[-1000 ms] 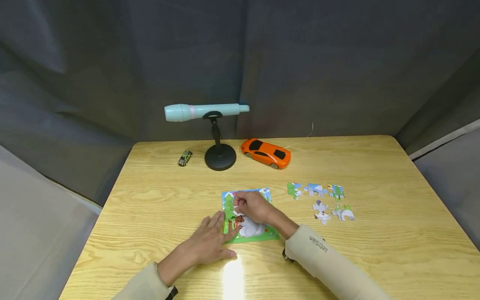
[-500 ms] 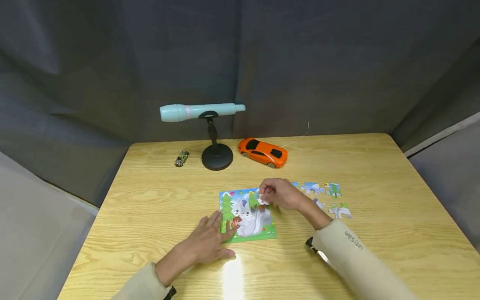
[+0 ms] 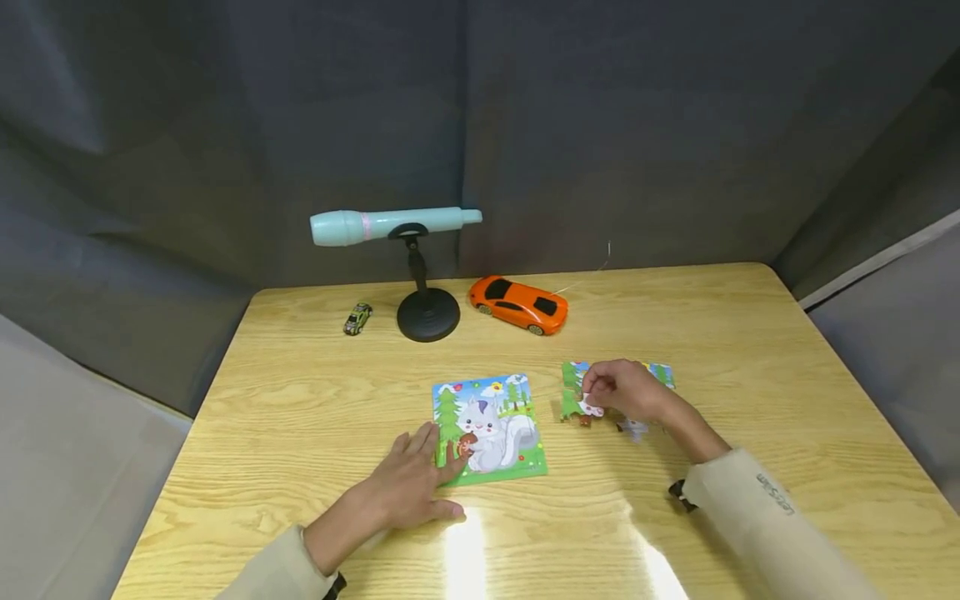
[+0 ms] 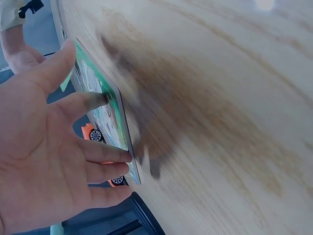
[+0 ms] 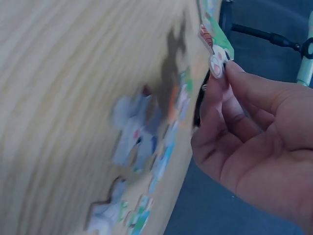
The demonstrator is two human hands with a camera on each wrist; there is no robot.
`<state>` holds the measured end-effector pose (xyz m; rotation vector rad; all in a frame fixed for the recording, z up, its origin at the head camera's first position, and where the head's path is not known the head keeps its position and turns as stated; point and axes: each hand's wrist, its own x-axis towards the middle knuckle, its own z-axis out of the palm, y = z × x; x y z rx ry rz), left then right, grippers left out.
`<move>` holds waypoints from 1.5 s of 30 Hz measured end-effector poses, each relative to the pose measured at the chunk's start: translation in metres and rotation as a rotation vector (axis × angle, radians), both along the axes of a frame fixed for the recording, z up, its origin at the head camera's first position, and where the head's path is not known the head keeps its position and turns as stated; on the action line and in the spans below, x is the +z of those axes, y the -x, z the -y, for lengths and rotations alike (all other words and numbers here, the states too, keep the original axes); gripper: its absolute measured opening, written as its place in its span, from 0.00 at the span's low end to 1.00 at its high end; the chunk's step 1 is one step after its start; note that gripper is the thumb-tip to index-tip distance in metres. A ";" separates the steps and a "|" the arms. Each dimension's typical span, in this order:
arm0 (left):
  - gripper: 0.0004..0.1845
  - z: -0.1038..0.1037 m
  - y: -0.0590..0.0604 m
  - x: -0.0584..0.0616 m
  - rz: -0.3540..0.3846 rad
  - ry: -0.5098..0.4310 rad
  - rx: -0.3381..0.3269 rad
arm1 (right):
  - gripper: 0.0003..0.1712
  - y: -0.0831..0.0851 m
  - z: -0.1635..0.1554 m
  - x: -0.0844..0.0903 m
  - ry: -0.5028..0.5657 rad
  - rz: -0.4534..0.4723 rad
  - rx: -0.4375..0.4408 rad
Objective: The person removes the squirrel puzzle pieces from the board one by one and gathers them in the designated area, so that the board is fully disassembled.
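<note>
In the head view, my left hand (image 3: 411,483) lies on the lower left corner of a square squirrel picture (image 3: 498,429), its fingers spread and straight. The left wrist view shows those fingertips at the edge of the thin picture board (image 4: 120,110). My right hand (image 3: 630,390) is to the right of the picture, over loose jigsaw pieces. Between thumb and fingers it pinches a green, white and brown jigsaw piece (image 5: 218,49), held above the table in the right wrist view. Under the hand lies a grey jigsaw piece (image 5: 137,129); the hand partly hides the others in the head view.
Behind the picture, an orange toy car (image 3: 519,305) stands beside a black stand (image 3: 428,315) bearing a light blue microphone (image 3: 390,223). A tiny green toy car (image 3: 357,319) is further left. Dark cloth (image 3: 360,125) hangs behind the wooden table (image 3: 300,375).
My right hand has moved right from over the squirrel picture to the loose pieces, carrying the jigsaw piece. The left hand has stayed on the picture. The head view has shifted slightly.
</note>
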<state>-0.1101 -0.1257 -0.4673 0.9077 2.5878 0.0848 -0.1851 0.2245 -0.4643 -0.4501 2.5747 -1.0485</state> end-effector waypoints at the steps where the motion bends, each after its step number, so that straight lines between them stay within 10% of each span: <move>1: 0.39 0.000 0.000 0.000 -0.001 0.000 0.001 | 0.04 0.000 -0.001 -0.002 -0.010 0.003 0.005; 20: 0.39 -0.001 0.000 -0.001 0.015 -0.007 0.019 | 0.06 0.004 -0.006 -0.022 -0.082 0.002 -0.005; 27: 0.37 0.000 0.003 -0.005 -0.063 -0.033 -0.067 | 0.02 0.004 -0.003 -0.020 -0.157 -0.091 -0.027; 45: 0.31 -0.010 0.011 -0.011 -0.151 -0.163 -0.141 | 0.11 -0.012 0.072 -0.016 -0.055 -0.067 0.033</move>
